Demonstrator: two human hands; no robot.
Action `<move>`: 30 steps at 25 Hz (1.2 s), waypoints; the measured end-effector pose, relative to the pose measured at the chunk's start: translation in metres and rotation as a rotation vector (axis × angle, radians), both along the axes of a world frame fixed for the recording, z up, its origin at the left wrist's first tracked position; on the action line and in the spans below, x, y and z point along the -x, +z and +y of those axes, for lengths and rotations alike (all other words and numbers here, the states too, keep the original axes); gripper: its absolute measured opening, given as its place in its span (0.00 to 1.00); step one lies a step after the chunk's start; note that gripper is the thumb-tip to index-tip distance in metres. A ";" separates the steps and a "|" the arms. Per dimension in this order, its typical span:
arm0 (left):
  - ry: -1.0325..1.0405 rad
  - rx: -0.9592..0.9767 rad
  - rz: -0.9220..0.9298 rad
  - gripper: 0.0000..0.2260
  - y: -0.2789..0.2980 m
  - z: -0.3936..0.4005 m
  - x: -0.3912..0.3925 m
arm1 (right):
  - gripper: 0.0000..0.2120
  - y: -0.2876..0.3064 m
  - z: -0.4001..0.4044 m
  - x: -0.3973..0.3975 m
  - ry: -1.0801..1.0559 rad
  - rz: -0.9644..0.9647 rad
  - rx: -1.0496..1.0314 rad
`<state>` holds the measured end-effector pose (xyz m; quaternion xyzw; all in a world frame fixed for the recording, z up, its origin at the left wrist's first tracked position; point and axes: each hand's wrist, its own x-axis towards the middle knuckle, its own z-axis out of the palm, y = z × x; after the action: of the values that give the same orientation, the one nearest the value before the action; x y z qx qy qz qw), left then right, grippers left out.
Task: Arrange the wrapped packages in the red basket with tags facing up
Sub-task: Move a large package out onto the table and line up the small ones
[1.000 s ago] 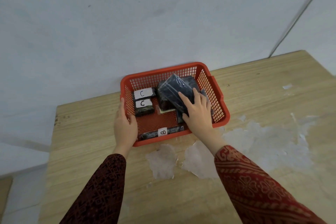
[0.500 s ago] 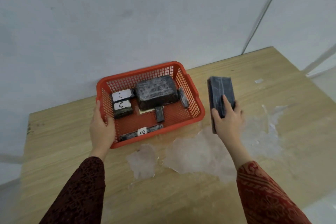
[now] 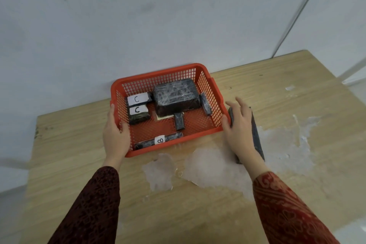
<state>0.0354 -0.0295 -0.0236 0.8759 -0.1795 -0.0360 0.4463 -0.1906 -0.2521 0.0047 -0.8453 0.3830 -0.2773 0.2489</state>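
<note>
The red basket (image 3: 215,93) stands on the wooden table (image 3: 287,89) against the wall. Inside lie two small packages with C tags (image 3: 137,99) (image 3: 138,112), a large dark wrapped package (image 3: 175,97) with no tag showing, a thin package with a B tag (image 3: 158,141), and two small dark packages (image 3: 179,122) (image 3: 205,104). My left hand (image 3: 115,136) grips the basket's left rim. A flat dark package (image 3: 257,138) lies on the table right of the basket. My right hand (image 3: 238,128) hovers over it, fingers spread, holding nothing.
White patches of worn surface (image 3: 213,166) cover the table in front of the basket. The table's right edge (image 3: 336,79) and left edge (image 3: 33,144) drop off to the floor. A grey wall stands right behind the basket.
My right hand lifted the flat dark package out of the basket, set it down on the table to the right and let go. My left hand stayed on the rim.
</note>
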 end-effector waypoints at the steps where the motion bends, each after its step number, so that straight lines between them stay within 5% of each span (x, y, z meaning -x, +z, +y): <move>1: 0.002 0.007 -0.003 0.27 0.000 0.000 0.000 | 0.15 0.008 0.000 -0.015 0.060 -0.019 0.077; 3: 0.006 0.013 0.009 0.27 0.000 0.001 -0.001 | 0.16 0.015 -0.002 -0.049 0.161 0.073 0.095; 8: 0.003 0.033 0.009 0.27 -0.001 0.001 -0.001 | 0.31 -0.010 -0.002 -0.107 0.144 0.759 0.037; 14: -0.002 0.046 0.006 0.28 -0.002 -0.001 -0.002 | 0.33 -0.025 -0.018 -0.117 0.110 0.898 0.307; 23: -0.041 0.048 0.019 0.27 -0.006 0.001 -0.005 | 0.34 0.007 -0.010 -0.112 0.089 0.956 0.202; 26: -0.032 0.032 0.019 0.26 -0.006 0.002 -0.004 | 0.21 0.034 -0.007 -0.102 0.082 0.872 0.183; 28: -0.029 0.039 0.027 0.25 -0.006 0.003 -0.004 | 0.16 0.045 -0.012 -0.092 0.165 0.710 -0.058; 30: -0.022 0.037 0.035 0.25 -0.005 0.003 -0.003 | 0.14 0.051 -0.017 -0.082 0.261 0.474 -0.590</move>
<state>0.0387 -0.0264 -0.0290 0.8649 -0.1817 -0.0529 0.4649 -0.1081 -0.2688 0.0561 -0.8197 0.3822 0.0812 0.4189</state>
